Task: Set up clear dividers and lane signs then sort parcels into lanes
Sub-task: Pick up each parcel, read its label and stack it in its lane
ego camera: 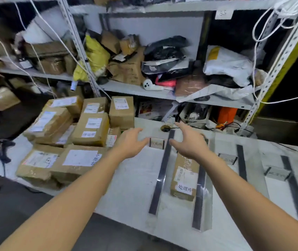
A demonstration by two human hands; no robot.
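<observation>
brown cardboard parcels (90,129) under glossy tape, clear shiny plastic dividers (201,201), perforated metal shelving (271,69)

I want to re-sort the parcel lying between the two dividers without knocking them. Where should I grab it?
Take the parcel by its near short end, coming down from above on your side. It lies flat and lengthwise in the lane, and the right divider runs close along its long side, so fingers would probably find little room there.
</observation>
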